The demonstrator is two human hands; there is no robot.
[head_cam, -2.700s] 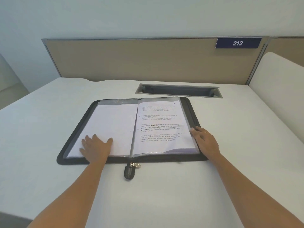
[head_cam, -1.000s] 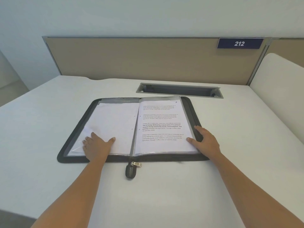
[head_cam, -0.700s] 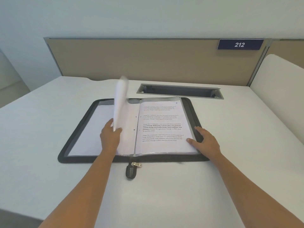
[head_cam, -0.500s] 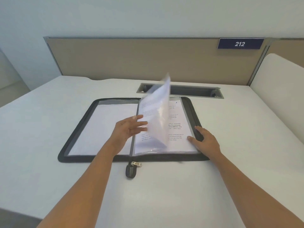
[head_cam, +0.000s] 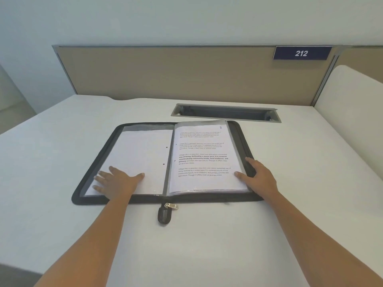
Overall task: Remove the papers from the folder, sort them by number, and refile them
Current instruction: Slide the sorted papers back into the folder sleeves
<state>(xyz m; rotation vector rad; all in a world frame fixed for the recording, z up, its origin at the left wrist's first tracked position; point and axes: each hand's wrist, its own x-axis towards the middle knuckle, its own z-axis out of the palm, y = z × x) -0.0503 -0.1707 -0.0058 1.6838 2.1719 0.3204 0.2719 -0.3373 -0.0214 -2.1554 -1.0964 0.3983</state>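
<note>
1. Currently, the folder (head_cam: 207, 199) is lying open on the desk (head_cam: 62, 224), with the papers (head_cam: 203, 158) inside.
2. The left hand (head_cam: 118, 182) is pressing flat, fingers released, at the folder's 8 o'clock.
3. The right hand (head_cam: 257, 175) is resting relaxed, grasping nothing, at 4 o'clock.

Bare desk (head_cam: 207, 255) left, right and near side of folder (head_cam: 236, 139). Blocked behind by partition (head_cam: 165, 75), cable tray (head_cam: 226, 113) sunk before it. Walled far right by side panel (head_cam: 348, 121). Zipper pull (head_cam: 164, 215) at near edge.
</note>
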